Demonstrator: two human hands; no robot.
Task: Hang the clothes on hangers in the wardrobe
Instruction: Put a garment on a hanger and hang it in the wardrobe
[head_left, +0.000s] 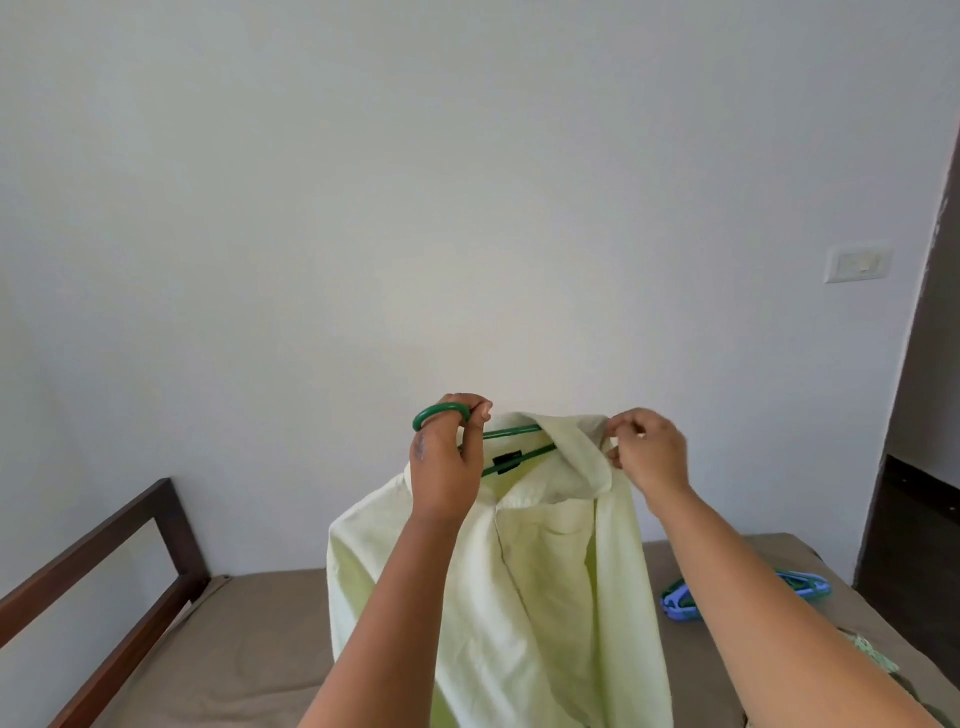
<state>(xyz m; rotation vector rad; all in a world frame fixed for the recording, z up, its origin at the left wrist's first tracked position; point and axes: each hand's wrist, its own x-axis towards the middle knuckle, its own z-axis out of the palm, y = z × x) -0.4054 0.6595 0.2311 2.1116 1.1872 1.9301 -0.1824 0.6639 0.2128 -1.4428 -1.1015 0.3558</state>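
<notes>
1. Head view: a pale yellow-green collared shirt (524, 587) hangs upright in mid-air in front of the person, above a bed (249, 639), with its collar at the top and a chest pocket showing on the right side of the front.
2. A green plastic hanger (511, 432) sits partly inside the neck opening; its rounded hook sticks out to the left of the collar, and two thin bars run toward the fold of the collar.
3. The left hand (448, 462) grips the hanger's hook, fingers curled round it.
4. The right hand (647, 452) pinches the collar's right edge between thumb and fingertips.
5. The far end of the hanger is hidden under the cloth; a small dark label inside the neck is too small to read. The shirt's hem is cut off by the lower edge, and both forearms cover parts of it.
6. The shirt fabric looks light, soft and creased. The bed has a smooth brown cover and a dark wooden rail (104, 571).
7. Blue and green hangers (680, 605) lie on the bed at right, partly behind the right forearm.
8. A white switch plate (857, 264) is on the plain wall.
</notes>
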